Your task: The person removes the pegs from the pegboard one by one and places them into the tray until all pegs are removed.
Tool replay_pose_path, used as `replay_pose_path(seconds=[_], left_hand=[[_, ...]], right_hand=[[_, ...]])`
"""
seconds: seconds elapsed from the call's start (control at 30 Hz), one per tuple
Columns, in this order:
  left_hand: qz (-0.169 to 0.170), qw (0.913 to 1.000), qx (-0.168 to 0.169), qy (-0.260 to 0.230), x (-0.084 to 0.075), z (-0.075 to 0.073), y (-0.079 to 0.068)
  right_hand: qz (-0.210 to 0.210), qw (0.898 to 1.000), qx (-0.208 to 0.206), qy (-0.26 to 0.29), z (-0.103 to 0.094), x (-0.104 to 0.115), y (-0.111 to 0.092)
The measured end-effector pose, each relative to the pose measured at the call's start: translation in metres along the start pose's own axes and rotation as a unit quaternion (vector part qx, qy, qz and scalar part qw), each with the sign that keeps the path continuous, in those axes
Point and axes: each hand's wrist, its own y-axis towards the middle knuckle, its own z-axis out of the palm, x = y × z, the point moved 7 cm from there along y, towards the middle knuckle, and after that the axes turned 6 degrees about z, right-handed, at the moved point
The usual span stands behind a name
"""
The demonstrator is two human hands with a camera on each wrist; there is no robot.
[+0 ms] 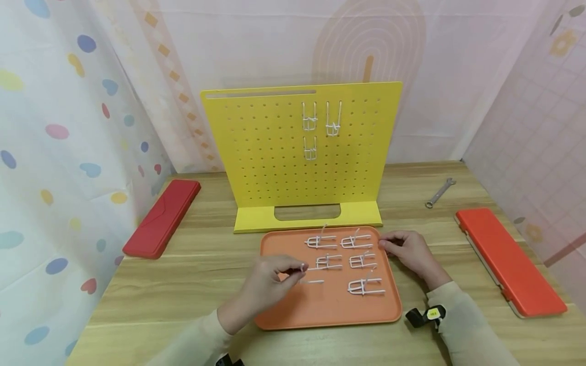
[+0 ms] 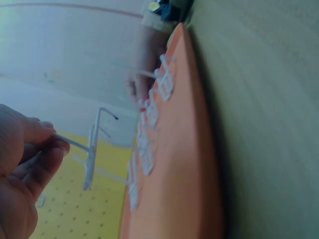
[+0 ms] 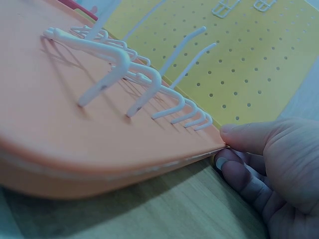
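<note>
Above the orange tray, my left hand pinches a white wire pegboard hook by its straight stem between thumb and fingertips. The hook's bent prongs point away from the hand, clear of the tray floor. My right hand grips the tray's far right rim, thumb on top and fingers beneath, as the right wrist view shows. Several more white hooks, such as a front one, lie on the tray's right part. Behind it stands a yellow pegboard, where three white hooks hang, including a lower one.
A dark red case lies on the wooden table at the left. On the right are a small wrench and a bright red case. Patterned curtains hang behind and beside the table.
</note>
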Motion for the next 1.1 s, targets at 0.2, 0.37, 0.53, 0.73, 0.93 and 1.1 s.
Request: replay_pose_path(seconds=[0.2,0.37,0.53,0.73,0.93,1.1], left_hand=[[-0.061,0.9973,0.04,-0.011,0.005,0.028,0.0],[-0.118,0.9905,0.062,-0.034,0.011,0.045,0.001],[-0.153,0.9843,0.069,-0.056,0.018,0.058,0.0],[-0.173,0.9803,0.064,-0.07,0.021,0.063,-0.002],[-0.178,0.9797,0.056,-0.074,0.023,0.065,-0.004],[-0.178,0.9798,0.059,-0.07,0.024,0.065,-0.006]], right_hand=[[0.004,1.0,0.0,-0.003,0.0,-0.002,-0.001],[0.005,1.0,0.0,-0.002,0.001,-0.002,-0.001],[0.004,1.0,0.002,0.002,0.001,-0.001,-0.001],[0.002,1.0,0.001,-0.002,0.001,-0.001,0.0],[0.0,1.0,0.004,0.002,0.001,0.0,0.0],[-0.001,1.0,0.005,0.007,0.001,0.001,0.0]])
